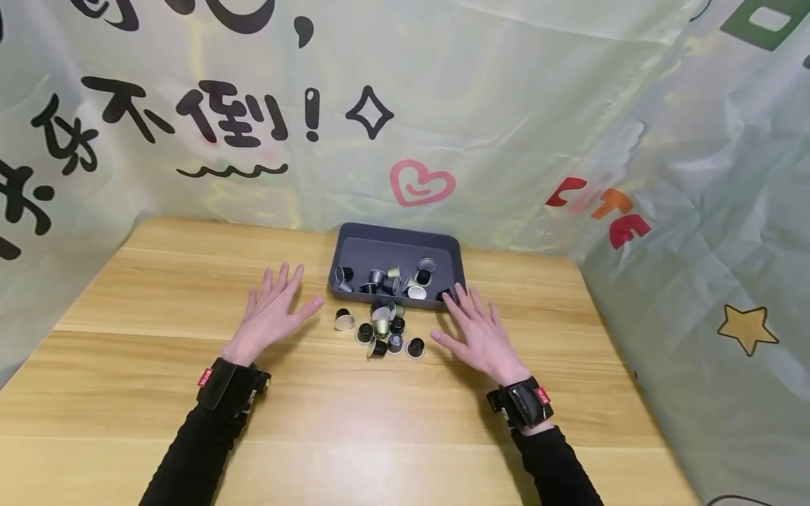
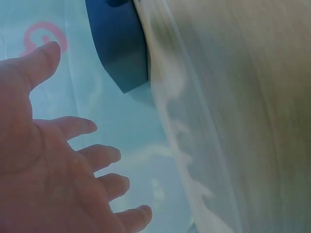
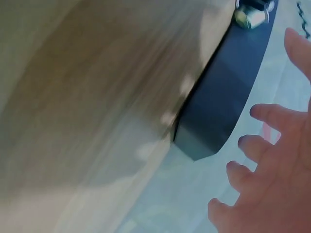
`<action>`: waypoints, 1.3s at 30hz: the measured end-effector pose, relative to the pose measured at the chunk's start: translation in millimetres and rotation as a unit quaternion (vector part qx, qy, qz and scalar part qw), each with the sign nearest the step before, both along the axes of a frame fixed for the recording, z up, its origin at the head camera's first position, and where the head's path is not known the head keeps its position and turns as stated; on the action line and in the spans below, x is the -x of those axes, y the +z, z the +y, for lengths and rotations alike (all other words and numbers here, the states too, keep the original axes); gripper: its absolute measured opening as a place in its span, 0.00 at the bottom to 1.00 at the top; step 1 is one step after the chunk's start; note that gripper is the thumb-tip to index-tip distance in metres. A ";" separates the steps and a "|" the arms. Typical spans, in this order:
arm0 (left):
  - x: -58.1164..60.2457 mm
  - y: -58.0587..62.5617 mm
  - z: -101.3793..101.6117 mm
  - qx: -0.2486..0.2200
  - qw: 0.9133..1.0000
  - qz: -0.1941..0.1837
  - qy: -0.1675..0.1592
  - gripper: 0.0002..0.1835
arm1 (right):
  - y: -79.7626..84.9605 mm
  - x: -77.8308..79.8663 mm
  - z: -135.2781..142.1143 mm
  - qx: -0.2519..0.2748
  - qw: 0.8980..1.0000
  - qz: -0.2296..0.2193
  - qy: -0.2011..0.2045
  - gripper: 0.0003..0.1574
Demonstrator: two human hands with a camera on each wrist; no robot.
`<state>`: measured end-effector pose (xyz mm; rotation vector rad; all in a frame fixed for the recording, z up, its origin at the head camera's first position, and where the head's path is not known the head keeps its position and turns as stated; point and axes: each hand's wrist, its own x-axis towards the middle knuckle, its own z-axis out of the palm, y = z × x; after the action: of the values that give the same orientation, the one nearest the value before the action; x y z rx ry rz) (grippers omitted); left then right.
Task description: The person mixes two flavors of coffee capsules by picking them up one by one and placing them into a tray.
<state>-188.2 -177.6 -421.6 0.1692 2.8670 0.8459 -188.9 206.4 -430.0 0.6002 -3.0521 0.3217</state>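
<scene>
My left hand [image 1: 272, 316] hovers over the table left of the tray, fingers spread and holding nothing; the left wrist view shows its palm [image 2: 53, 179] side-on. On the other side my right hand [image 1: 481, 337] is also spread, its fingertips overlapping the tray's front right corner in the head view. Between the hands lies a small heap of coffee capsules [image 1: 382, 327], black, silver and pale green, some upright and some tipped over. Just behind it stands a dark grey tray [image 1: 392, 242], with several more capsules [image 1: 390, 284] along its front half.
The wooden table [image 1: 380, 436] carries the tray near its back edge. A pale fabric backdrop [image 1: 506, 105] with dark lettering and a pink heart hangs right behind, and continues along the right side. A dark cable [image 1: 737, 497] shows at the lower right.
</scene>
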 end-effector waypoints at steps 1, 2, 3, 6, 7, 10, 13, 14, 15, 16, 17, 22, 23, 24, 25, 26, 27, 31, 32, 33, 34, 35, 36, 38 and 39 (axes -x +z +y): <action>-0.1 0.3 0.7 0.001 1.000 0.000 -0.002 0.48 | 0.5 -1.3 -1.4 -0.009 1.000 0.004 0.011 0.52; -0.3 0.6 1.3 0.002 1.000 0.000 -0.003 0.49 | 0.9 -2.5 -3.1 -0.017 1.000 0.006 0.022 0.52; -0.7 0.8 2.2 0.002 1.000 0.000 -0.004 0.49 | 1.4 -3.8 -4.8 -0.026 0.999 0.008 0.034 0.52; -0.8 0.7 4.3 0.005 1.000 0.000 -0.010 0.48 | 1.6 -7.6 -9.4 -0.050 0.996 0.012 0.069 0.51; -1.1 0.9 5.1 0.005 1.000 0.000 -0.012 0.48 | 1.9 -8.9 -10.9 -0.057 0.995 0.012 0.081 0.51; -1.9 0.7 7.2 0.007 1.000 0.000 -0.017 0.48 | 1.6 -11.5 -14.6 -0.067 0.991 0.018 0.112 0.49; -3.0 0.5 9.4 0.006 1.000 -0.001 -0.021 0.48 | 1.2 -13.2 -18.1 -0.069 0.987 0.029 0.145 0.47; -3.2 0.5 10.0 0.007 1.000 -0.001 -0.022 0.47 | 0.9 -13.5 -19.2 -0.069 0.985 0.030 0.154 0.47; -3.4 0.6 10.7 0.007 1.000 -0.002 -0.023 0.47 | 0.8 -13.8 -20.4 -0.068 0.984 0.029 0.163 0.46; -3.6 0.7 11.4 0.008 1.000 -0.002 -0.024 0.47 | 0.5 -13.9 -21.6 -0.068 0.982 0.028 0.172 0.45; -3.7 1.0 12.1 0.008 1.000 -0.002 -0.026 0.47 | 0.5 -14.1 -22.5 -0.070 0.980 0.028 0.182 0.44; -4.6 3.2 15.6 0.007 0.999 -0.004 -0.035 0.46 | 0.8 -13.6 -26.3 -0.077 0.969 0.032 0.232 0.38; -4.9 3.7 16.2 0.007 0.999 -0.005 -0.037 0.46 | 1.0 -13.4 -26.7 -0.077 0.967 0.035 0.242 0.36; -5.0 3.9 16.7 0.007 0.999 -0.005 -0.038 0.46 | 1.0 -13.0 -27.1 -0.076 0.964 0.037 0.251 0.35; -5.2 4.2 17.1 0.006 0.999 -0.005 -0.039 0.46 | 1.1 -12.7 -27.4 -0.075 0.962 0.039 0.260 0.34; -5.3 4.2 17.3 0.006 0.999 -0.005 -0.040 0.46 | 1.1 -12.3 -27.8 -0.074 0.959 0.041 0.269 0.33; -5.5 4.2 17.5 0.006 0.999 -0.004 -0.041 0.46 | 1.1 -11.9 -28.2 -0.072 0.957 0.041 0.277 0.32; -5.9 3.1 16.9 0.006 0.999 -0.003 -0.046 0.46 | 1.2 -11.4 -29.0 -0.059 0.953 0.033 0.295 0.29; -6.1 2.9 16.7 0.006 0.999 -0.003 -0.047 0.46 | 1.3 -11.3 -29.3 -0.055 0.953 0.032 0.296 0.28; -6.2 2.5 16.6 0.007 0.999 -0.003 -0.048 0.46 | 1.2 -11.2 -29.4 -0.051 0.953 0.031 0.297 0.27; -6.3 2.2 16.7 0.007 0.999 -0.002 -0.049 0.46 | 1.3 -11.3 -29.5 -0.048 0.953 0.031 0.297 0.26; -6.5 2.0 16.7 0.006 0.999 -0.003 -0.050 0.46 | 1.4 -11.0 -29.9 -0.044 0.953 0.031 0.298 0.26; -6.6 1.9 16.9 0.006 0.999 -0.003 -0.051 0.46 | 1.4 -10.6 -30.2 -0.041 0.953 0.032 0.300 0.25; -6.9 1.7 17.3 0.007 0.998 -0.007 -0.055 0.45 | 2.0 -9.4 -30.3 -0.034 0.950 0.033 0.308 0.23; -7.3 1.9 17.6 0.006 0.998 -0.011 -0.058 0.45 | 2.8 -8.4 -30.3 -0.025 0.950 0.029 0.310 0.22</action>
<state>-180.9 -160.0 -419.7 0.3184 2.8092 0.8023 -180.6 176.1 -427.2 1.5359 -2.7364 0.2200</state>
